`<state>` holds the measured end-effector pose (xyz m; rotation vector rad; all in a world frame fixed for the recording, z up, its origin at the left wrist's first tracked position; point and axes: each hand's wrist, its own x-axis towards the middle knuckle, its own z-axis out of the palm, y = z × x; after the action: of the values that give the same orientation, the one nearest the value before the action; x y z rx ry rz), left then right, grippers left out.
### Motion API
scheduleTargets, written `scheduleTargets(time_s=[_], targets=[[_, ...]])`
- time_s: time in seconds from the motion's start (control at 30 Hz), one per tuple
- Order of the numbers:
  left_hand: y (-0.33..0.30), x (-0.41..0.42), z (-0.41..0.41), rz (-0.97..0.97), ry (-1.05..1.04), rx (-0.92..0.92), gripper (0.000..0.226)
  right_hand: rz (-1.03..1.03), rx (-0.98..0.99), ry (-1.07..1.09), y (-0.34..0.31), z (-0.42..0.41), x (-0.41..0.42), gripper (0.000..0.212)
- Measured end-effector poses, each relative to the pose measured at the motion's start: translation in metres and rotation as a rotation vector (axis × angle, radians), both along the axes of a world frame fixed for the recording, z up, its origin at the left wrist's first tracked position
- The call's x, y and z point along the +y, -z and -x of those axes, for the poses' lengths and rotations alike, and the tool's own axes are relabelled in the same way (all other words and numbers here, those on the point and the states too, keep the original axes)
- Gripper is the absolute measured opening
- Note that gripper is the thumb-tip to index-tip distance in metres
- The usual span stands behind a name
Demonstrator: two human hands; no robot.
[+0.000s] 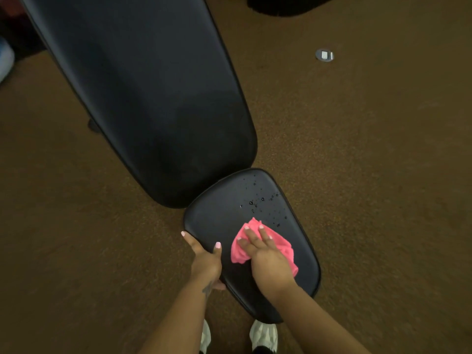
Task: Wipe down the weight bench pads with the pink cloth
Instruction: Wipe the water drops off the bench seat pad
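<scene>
The black weight bench has a small seat pad near me and a long back pad stretching away to the upper left. Liquid droplets dot the far right part of the seat pad. My right hand lies flat on the crumpled pink cloth, pressing it onto the middle of the seat pad, fingers spread. My left hand grips the seat pad's left edge, thumb on top.
Brown carpet surrounds the bench. A small round metal floor fitting sits at the upper right. A dark object lies at the top edge. My white shoes stand below the seat pad.
</scene>
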<state>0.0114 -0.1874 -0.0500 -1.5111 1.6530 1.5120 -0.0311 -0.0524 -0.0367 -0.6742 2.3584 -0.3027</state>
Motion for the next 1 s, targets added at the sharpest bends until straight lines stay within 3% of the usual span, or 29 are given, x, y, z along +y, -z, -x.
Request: scheduleTargets(time_s=[0.2,0.27,0.53,0.67,0.77,0.87,1.0], targets=[[-0.002,0.003,0.0,-0.022,-0.041,0.02,0.092,-0.014,-0.052,-0.175,0.012,-0.032,0.006,0.074],[-0.002,0.003,0.0,-0.021,-0.052,0.014,0.093,0.032,0.042,-0.19,0.012,-0.037,0.019,0.076],[0.001,0.004,0.0,0.021,-0.027,-0.008,0.093,0.015,-0.011,0.014,0.004,-0.006,0.013,0.069],[0.005,0.005,-0.001,0.081,-0.019,0.003,0.091,-0.029,0.006,-0.258,0.008,-0.028,0.0,0.085],[0.005,0.005,0.0,0.075,-0.028,-0.003,0.091,0.031,-0.014,-0.287,0.011,-0.045,0.016,0.076],[0.002,0.004,0.001,0.009,-0.066,0.008,0.092,0.024,0.06,-0.172,0.0,-0.043,0.035,0.069],[0.004,0.004,0.0,0.005,-0.069,0.024,0.092,-0.003,-0.042,-0.121,0.004,-0.028,0.034,0.07]])
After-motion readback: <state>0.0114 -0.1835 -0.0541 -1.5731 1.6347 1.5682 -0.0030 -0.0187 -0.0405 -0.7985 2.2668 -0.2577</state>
